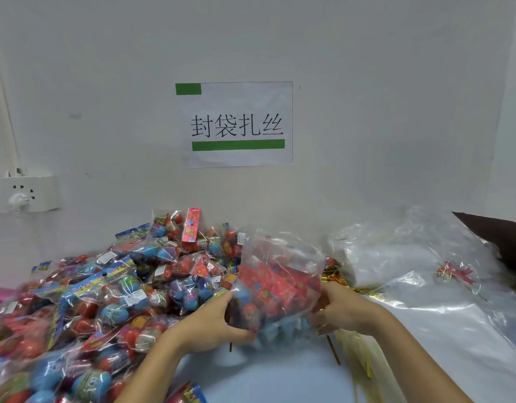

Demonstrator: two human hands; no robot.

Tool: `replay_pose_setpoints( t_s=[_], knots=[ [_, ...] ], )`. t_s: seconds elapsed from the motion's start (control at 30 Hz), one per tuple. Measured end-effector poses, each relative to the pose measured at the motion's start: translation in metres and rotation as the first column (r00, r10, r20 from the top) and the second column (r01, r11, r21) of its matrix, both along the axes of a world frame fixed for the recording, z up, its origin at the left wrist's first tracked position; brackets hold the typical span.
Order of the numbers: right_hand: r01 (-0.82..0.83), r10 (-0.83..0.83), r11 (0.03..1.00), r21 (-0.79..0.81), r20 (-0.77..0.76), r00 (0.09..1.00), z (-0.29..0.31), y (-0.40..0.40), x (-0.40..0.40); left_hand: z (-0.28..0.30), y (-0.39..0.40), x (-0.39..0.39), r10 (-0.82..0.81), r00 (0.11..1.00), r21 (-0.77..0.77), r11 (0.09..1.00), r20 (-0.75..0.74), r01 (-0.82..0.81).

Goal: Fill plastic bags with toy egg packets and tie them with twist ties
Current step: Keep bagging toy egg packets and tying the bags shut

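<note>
A clear plastic bag filled with toy egg packets stands on the white table at the centre. My left hand grips its left side, thumb curled under the bag. On the opposite side my right hand holds the bag, fingers curled against the plastic. The bag's mouth stands loose and open at the top. A big heap of toy egg packets with red and blue eggs lies to the left. Gold twist ties lie beneath my right wrist.
A stack of empty clear plastic bags lies at the right, with a small bundle of red and gold ties on it. A dark cardboard edge juts in at far right. A wall socket and a paper sign hang on the wall.
</note>
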State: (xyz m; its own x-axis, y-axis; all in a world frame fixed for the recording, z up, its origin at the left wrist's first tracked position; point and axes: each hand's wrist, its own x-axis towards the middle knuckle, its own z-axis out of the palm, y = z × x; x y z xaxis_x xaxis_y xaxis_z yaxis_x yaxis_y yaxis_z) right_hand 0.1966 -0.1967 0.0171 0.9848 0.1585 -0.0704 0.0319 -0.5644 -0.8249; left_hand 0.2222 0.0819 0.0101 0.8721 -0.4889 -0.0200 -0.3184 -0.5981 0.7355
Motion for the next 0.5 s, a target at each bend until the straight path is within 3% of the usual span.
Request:
replay_pose_setpoints(
  t_s=[0.2,0.33,0.5],
  knots=[
    [0.059,-0.064,0.997,0.05,0.099,0.993,0.0007,0.0044,0.0009,-0.0017,0.0022,0.0047,0.097,0.995,0.042,0.994,0.003,-0.097],
    [0.216,-0.26,0.954,0.206,0.217,0.941,0.0021,0.0047,0.0065,-0.0008,0.0026,0.0061,0.1,0.993,-0.097,0.99,-0.054,-0.105],
    [0.187,-0.196,0.98,0.064,0.187,0.963,-0.0032,0.0034,0.0068,0.0002,0.0038,0.0042,0.029,0.993,-0.159,0.986,-0.115,-0.047]
  ],
)
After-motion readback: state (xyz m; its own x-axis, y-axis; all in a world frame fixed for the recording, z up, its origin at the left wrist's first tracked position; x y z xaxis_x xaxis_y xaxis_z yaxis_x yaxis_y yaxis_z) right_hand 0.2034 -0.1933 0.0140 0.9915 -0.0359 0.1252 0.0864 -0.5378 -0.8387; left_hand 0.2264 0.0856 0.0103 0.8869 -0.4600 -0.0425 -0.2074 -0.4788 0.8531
